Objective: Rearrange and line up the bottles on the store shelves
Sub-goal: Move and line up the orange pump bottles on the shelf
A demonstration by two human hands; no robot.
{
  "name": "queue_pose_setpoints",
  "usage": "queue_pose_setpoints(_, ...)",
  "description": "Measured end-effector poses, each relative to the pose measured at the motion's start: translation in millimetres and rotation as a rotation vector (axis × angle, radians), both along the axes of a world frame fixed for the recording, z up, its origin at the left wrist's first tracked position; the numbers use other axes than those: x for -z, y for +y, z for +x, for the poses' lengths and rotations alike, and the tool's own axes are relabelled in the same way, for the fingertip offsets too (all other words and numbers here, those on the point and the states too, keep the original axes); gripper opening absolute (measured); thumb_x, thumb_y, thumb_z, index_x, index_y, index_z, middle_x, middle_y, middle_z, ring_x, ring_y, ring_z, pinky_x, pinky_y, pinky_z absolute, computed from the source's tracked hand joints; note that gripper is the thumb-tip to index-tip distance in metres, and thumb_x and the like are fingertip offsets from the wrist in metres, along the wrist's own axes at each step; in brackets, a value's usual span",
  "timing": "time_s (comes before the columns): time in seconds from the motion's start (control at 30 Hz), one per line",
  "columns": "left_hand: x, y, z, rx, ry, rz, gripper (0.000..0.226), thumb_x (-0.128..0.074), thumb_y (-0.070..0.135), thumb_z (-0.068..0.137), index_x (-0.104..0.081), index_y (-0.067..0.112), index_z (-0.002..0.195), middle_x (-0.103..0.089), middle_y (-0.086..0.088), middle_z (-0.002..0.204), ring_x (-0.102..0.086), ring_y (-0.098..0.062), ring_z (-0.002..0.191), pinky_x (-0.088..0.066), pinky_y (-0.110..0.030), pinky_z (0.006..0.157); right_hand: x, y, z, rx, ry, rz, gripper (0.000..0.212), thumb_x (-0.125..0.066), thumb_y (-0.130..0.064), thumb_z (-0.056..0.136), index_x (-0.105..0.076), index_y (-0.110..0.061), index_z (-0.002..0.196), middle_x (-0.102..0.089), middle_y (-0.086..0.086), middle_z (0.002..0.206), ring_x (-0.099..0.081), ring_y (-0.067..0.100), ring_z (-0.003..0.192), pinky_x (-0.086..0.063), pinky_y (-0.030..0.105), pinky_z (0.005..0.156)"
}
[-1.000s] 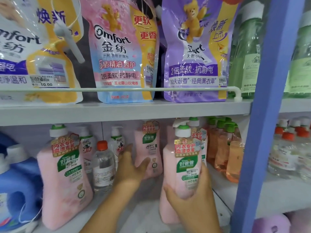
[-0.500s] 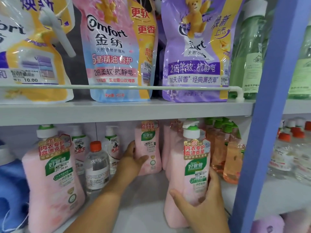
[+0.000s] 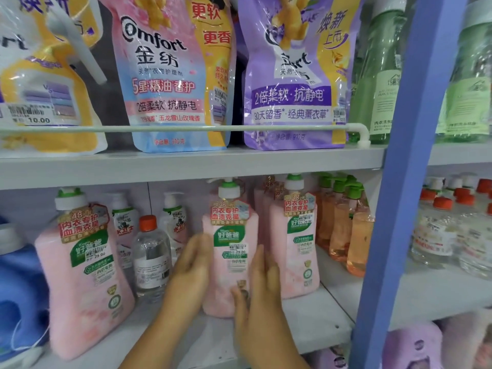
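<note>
Both hands, left and right, flat and open against the middle pink bottle, no real grip. Two pink ones line up now; left bottle looks undone.

Both hands, left and right, reach forward, fingers straight.

Person, two forearms showing: left hand and right hand both bare, wearing no gloves, rings or watch; forearms showing uncovered, no sleeve reaching them.
</note>
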State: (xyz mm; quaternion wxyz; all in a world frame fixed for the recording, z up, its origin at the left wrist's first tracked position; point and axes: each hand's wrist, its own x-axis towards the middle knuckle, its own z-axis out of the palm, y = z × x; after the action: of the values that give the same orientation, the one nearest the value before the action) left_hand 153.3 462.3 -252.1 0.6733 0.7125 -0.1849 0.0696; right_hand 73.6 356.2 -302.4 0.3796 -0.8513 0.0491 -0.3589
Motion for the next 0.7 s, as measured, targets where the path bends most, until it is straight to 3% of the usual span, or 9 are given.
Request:
queue_pose_setpoints(0.07,15.9,9.3,-15.5,0.117,0.006,0.107,0.055,-0.075,0.052,0.078,-0.05,0.053,0.127,-0.07,0.031,0.109,-0.066,0.008,0.102,-0.05,-0.021,0.085,-2.9,-21.0,-12.4,0.139,-0.237,-0.098,0.064,-0.06,-0.027,0.092,-0.038,-0.032,0.152,-0.029,-0.011,0.146,-0.038,0.008,0.133,-0.026,0.011,0.112)
queue_pose_setpoints(0.13,31.6,9.4,-14.2,0.087,0.002,0.185,0.077,-0.09,0.028,0.074,-0.045,0.052,0.133,-0.071,0.026,0.114,-0.068,0.005,0.103,-0.055,-0.027,0.087,-5.8,-51.0,-16.8,0.302,-0.379,-0.061,0.053,-0.069,-0.024,0.086,-0.055,-0.02,0.137,-0.038,-0.006,0.135,-0.047,0.018,0.122,-0.041,0.031,0.106)
queue_pose_setpoints(0.2,35.2,5.8,-8.4,0.011,0.022,0.225,0.074,-0.091,0.025,0.072,-0.048,0.055,0.124,-0.071,0.026,0.112,-0.068,0.002,0.103,-0.058,-0.031,0.088,-9.9,-83.8,-8.8,0.387,-0.243,0.076,0.069,-0.08,-0.031,0.083,-0.048,-0.015,0.142,-0.036,0.0,0.136,-0.046,0.026,0.125,-0.045,0.039,0.101)
queue_pose_setpoints(0.3,25.2,-3.3,2.0,-0.031,0.039,0.247,0.061,-0.091,0.027,0.071,-0.049,0.054,0.107,-0.067,0.029,0.104,-0.065,0.001,0.099,-0.055,-0.03,0.085,-14.7,-108.6,9.8,0.22,-0.027,0.353,0.109,-0.086,-0.057,0.063,-0.033,-0.024,0.152,-0.044,0.003,0.141,-0.055,0.021,0.124,-0.052,0.041,0.101)
queue_pose_setpoints(0.47,10.5,-22.2,13.9,-0.117,0.031,0.364,0.064,-0.088,0.038,0.074,-0.044,0.046,0.119,-0.061,0.024,0.109,-0.063,-0.01,0.098,-0.049,-0.03,0.081,-3.3,-108.7,17.0,0.13,-0.034,0.367,0.092,-0.097,-0.034,0.056,-0.042,-0.036,0.13,-0.06,-0.013,0.118,-0.062,0.005,0.105,-0.052,0.034,0.089)
queue_pose_setpoints(0.57,13.7,-29.9,20.1,-0.146,0.026,0.381,0.064,-0.088,0.039,0.074,-0.044,0.044,0.122,-0.063,0.019,0.113,-0.062,-0.014,0.101,-0.052,-0.034,0.087,-1.8,-109.5,18.8,0.138,-0.055,0.36,0.085,-0.096,-0.036,0.057,-0.042,-0.038,0.123,-0.061,-0.008,0.117,-0.063,0.002,0.101,-0.052,0.028,0.083)
queue_pose_setpoints(0.7,17.9,-36.2,24.1,-0.169,0.02,0.338,0.062,-0.088,0.036,0.074,-0.045,0.047,0.117,-0.065,0.019,0.114,-0.063,-0.013,0.102,-0.053,-0.034,0.09,0.4,-109.4,20.0,0.136,-0.071,0.349,0.089,-0.096,-0.037,0.057,-0.044,-0.032,0.128,-0.06,-0.005,0.119,-0.064,0.008,0.103,-0.051,0.026,0.081)
